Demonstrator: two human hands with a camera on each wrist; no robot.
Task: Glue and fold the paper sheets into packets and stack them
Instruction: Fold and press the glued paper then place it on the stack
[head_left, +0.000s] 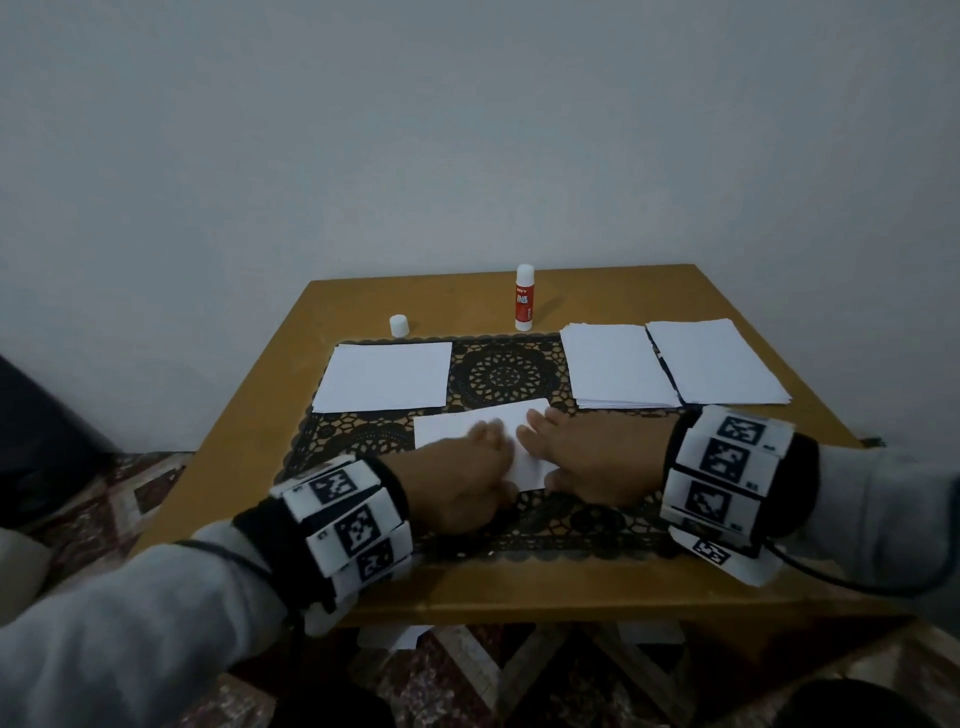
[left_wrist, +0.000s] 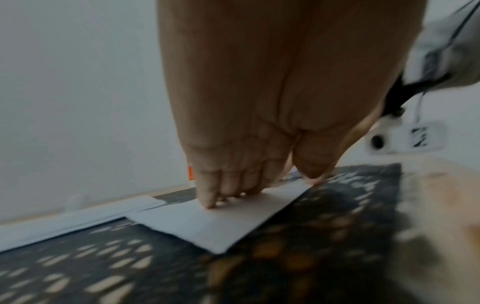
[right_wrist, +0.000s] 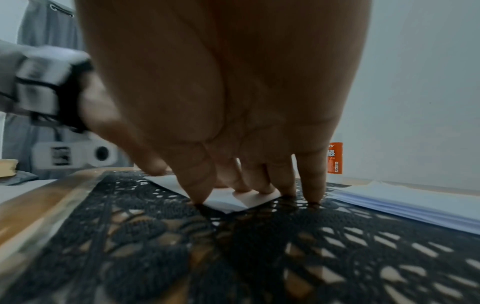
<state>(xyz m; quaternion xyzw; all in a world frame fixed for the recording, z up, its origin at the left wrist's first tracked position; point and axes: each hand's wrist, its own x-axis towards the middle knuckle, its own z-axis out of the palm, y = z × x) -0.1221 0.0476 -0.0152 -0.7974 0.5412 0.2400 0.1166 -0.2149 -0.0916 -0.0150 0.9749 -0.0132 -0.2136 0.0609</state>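
- Both hands are pressing down on a folded paper (head_left: 511, 431) in the middle of the black lace mat (head_left: 501, 371): left hand (head_left: 462, 480) with fingers straight, fingertips (left_wrist: 209, 202) flat on the sheet, gripping nothing.
- Right hand (head_left: 582, 457) is spreading its fingers (right_wrist: 313, 185) out, some tips on the paper, two landing on the mat beside it.
- Glue stick (head_left: 524, 297) is standing upright at the far edge, red label reading "GLUE STICK"; its white cap (head_left: 399, 325) is sitting apart to the left.
- One sheet (head_left: 384, 376) is lying far left, two paper stacks (head_left: 618, 366) (head_left: 717, 361) far right.
- Wooden table (head_left: 727, 301) is sitting against a plain pale wall (head_left: 467, 130), with patterned floor (head_left: 135, 493) below.
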